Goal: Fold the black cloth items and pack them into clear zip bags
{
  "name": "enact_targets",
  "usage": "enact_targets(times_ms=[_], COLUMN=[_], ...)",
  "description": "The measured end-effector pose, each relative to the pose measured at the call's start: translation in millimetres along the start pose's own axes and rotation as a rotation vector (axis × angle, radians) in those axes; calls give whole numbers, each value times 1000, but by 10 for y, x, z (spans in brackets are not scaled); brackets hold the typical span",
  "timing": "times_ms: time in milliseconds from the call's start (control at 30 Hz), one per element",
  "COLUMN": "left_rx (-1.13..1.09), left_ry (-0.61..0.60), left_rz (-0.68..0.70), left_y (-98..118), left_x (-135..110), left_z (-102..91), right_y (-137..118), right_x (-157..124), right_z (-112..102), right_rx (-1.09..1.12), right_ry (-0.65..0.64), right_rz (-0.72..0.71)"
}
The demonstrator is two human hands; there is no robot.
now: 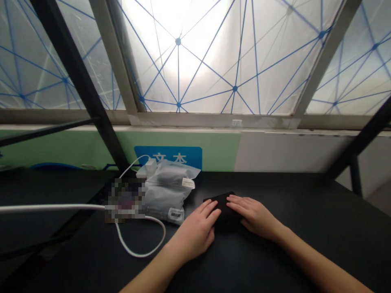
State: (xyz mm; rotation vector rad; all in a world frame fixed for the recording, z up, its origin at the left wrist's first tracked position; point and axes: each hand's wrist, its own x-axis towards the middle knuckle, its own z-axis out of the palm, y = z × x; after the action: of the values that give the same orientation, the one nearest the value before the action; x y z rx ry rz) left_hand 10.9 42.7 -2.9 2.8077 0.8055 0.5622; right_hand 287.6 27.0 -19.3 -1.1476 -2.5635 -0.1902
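We have both bare hands on one flat black slab (225,208) lying on the dark counter (308,215), just right of centre in front of us. It could be a phone or a soft case; from here we cannot tell. Our left hand (194,232) comes in from the lower left, its fingertips resting on the slab's left end, and our right hand (255,216) lies with its fingers stretched over the right end. Neither grip is closed: both hands sit open and flat, touching the slab rather than clasping it.

We judge the slab light and fairly stiff, and it may slide on the counter, so its long edges look like the surest place to take hold.

Just left of it lies a frosted plastic bag (165,195) of grey goods, soft and light by the look. It shows two bulges, and we cannot tell whether it is one bag or two. We count one white label (188,183) and one barcode sticker (176,213) on it. One white cable (137,255) loops across the counter past a pixelated patch (124,200), and one white plug (150,166) sits behind the bag.
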Motion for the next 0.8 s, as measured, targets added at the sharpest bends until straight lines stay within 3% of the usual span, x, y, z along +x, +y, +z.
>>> enact_targets(times_ms=[367,800], left_rx=[104,132], left_ry=[-100,-105], left_rz=[-36,-3], left_y=[51,11], left_x=[38,63], left_z=[-17,-23], right_y=[132,138], right_x=[21,64], right_z=[-105,-197], right_rx=[-56,-61], right_ry=[-43,-34], right_rz=[-90,-145])
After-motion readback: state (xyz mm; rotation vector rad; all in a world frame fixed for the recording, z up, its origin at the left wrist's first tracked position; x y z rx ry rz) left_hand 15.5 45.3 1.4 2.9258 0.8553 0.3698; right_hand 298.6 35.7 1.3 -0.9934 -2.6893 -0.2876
